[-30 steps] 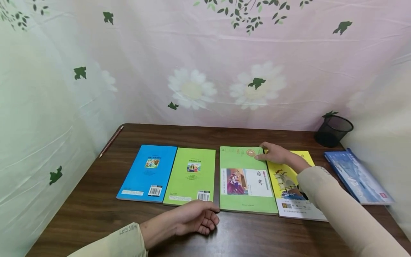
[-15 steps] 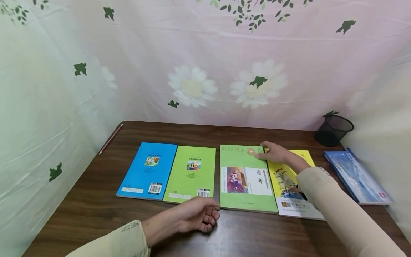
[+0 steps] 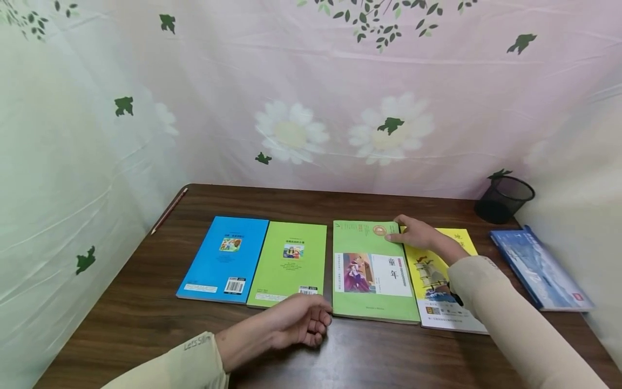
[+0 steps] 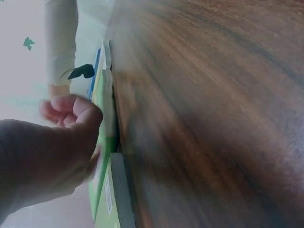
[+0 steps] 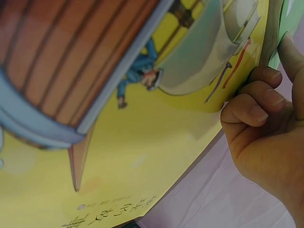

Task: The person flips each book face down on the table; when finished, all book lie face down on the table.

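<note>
In the head view, a light-green paperback book [image 3: 374,302] with a woman in a purple dress on its cover lies face up. My right hand [image 3: 415,233] grips its far right corner, thumb on the cover and a finger at the far edge. The right wrist view shows that hand's other fingers [image 5: 259,107] curled beside the yellow ship-cover book [image 5: 156,137], which lies right of the green one. My left hand [image 3: 298,322] is at the green book's near left corner, palm turned inward, fingers loosely curled, one fingertip right at the corner.
Left of these lie a yellow-green book [image 3: 291,270] and a blue book [image 3: 221,262], back covers up. Blue-covered books [image 3: 541,270] lie at the right edge. A black mesh pen holder [image 3: 505,200] stands at the back right, a pencil [image 3: 169,210] along the left edge.
Almost nothing: the whole view shifts slightly, while both hands and the books keep their places.
</note>
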Available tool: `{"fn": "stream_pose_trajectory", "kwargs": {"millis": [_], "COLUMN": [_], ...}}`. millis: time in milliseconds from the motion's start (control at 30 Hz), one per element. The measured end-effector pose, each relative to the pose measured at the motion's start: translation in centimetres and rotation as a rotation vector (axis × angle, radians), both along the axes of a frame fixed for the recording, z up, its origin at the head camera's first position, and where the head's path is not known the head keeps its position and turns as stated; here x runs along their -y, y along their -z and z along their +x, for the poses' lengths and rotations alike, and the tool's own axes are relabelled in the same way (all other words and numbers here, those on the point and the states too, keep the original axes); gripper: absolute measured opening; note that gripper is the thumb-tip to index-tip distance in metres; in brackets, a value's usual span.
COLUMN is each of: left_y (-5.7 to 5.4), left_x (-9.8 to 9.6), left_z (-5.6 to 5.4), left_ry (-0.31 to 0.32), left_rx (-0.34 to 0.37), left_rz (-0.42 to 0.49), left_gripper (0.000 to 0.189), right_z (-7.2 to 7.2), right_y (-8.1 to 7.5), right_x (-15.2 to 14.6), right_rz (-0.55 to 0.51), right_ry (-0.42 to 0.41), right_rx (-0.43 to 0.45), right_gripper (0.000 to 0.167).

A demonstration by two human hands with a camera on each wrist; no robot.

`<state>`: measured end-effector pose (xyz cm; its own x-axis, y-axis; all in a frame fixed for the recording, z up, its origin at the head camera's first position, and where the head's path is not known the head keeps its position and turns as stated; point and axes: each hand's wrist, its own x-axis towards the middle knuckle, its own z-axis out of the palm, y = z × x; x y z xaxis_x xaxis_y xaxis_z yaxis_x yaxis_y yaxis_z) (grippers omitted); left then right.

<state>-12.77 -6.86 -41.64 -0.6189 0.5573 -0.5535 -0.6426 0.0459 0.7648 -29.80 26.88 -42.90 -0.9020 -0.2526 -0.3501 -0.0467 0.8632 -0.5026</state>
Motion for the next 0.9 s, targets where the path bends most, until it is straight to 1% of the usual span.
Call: {"fn": "stream_pose_trajectory", "kwargs": {"millis": [100,200,367,467,533,633,900], "left_y": [-0.6,-1.1,-0.9,-0.8,-0.7,-0.8,-0.9], "left_x": [-0.2,-0.2,0.2,0.5,0.7,1.1,1.5], "left_z": [-0.5,-0.5,0.2,0.6,0.8,1.0,1.1], "left_ry": [-0.01,0.005,0.029,0.017,-0.001,-0.021,-0.017], "left_rx": [-0.008,-0.015,0.002,0.001,-0.002,0.001,0.015], "left_rz": [-0.005,-0.023,-0.04,-0.054,-0.063,-0.082,-0.098], "left_gripper": [0.013,0.014,0.014,0.014,0.015,0.016,0.02], "right_z": [0.0,0.0,0.1,0.1,0.0,0.0,0.0], "right_y": [0.1,0.3,0.3,0.2,0.2,0.1,0.0], "right_x": [-0.1,0.0,-0.1,-0.2,-0.1,0.0,-0.2], "right_rz": [-0.007,-0.013,-0.019,-0.014,-0.013,-0.016,-0.012], "right_ry": [0.001,0.0,0.003,-0.004,-0.005,-0.011,-0.011], "right_rx": [-0.004,-0.005,0.002,-0.008,-0.009,-0.006,-0.001], "right_gripper": [0.075,0.075,0.075,0.076,0.076,0.078,0.075]}}
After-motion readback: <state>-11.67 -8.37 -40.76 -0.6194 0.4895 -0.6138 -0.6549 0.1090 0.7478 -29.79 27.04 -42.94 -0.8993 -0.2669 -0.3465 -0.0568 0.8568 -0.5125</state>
